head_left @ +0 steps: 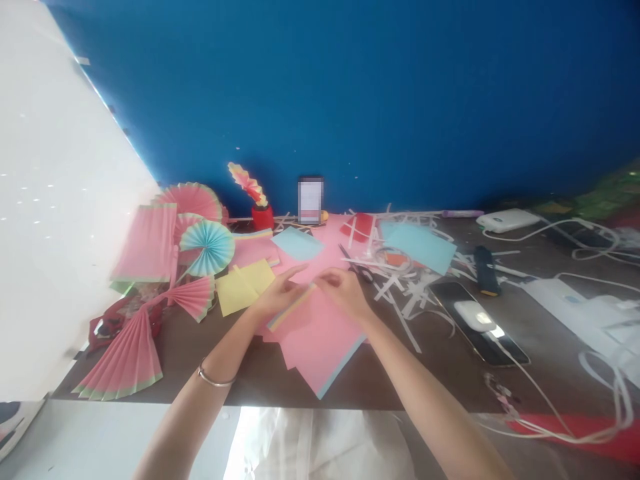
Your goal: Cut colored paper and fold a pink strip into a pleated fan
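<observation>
A pink sheet of paper (320,333) lies in front of me at an angle, one near edge trimmed with a blue strip. A yellow-and-blue band (293,308) runs along its upper left edge. My right hand (343,290) pinches the sheet at the top end of that band. At the band's left side, my left hand (280,292) curls with thumb and fingers around the same edge; its fingertips are partly hidden. More pink paper (330,233) lies behind and beneath. A yellow sheet (245,285) is close to my left wrist.
Pleated paper fans (130,357) crowd the left side, with a blue rosette (207,247). A red pot (263,217) and a phone (311,201) stand by the blue wall. White paper strips (410,293), scissors (357,265), a blue sheet (420,245), another phone (480,323) and cables (605,373) lie right.
</observation>
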`<state>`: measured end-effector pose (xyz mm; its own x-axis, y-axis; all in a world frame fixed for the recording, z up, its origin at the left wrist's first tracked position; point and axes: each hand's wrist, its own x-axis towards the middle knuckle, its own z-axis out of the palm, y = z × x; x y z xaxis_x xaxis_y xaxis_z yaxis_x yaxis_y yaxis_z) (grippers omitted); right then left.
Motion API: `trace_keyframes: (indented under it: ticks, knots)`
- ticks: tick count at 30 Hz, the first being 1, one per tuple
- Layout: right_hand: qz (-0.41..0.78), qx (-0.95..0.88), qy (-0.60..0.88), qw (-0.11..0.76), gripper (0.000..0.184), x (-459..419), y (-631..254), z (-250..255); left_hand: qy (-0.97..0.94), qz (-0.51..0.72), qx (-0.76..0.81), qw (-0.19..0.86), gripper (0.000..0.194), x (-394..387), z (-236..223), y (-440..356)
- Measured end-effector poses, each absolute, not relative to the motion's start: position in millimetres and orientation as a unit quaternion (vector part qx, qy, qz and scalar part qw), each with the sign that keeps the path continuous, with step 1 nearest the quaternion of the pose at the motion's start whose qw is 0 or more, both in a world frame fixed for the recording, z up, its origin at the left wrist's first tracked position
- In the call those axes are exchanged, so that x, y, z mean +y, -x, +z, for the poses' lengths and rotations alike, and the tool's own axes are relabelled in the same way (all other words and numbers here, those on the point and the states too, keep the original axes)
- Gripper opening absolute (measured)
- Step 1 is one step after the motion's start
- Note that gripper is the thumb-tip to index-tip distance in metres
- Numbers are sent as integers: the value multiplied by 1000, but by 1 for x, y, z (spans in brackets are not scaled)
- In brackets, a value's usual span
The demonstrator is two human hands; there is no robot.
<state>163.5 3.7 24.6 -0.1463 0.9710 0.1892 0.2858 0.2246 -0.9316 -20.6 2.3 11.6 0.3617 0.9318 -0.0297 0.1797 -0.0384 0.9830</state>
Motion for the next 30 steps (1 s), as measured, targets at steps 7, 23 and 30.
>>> trace_keyframes:
  ticks: [7,23,30]
  knots:
    - [332,-562,539,533,21,22,-180,17,-661,298,465,507,46,11,18,40]
    - [162,-663,567,461,41,41,-193,-13,-454,640,578,225,20,41,-12,79]
    - [-28,-722,600,344,72,35,-168,-18,-365,706,586,156,19,50,-29,93]
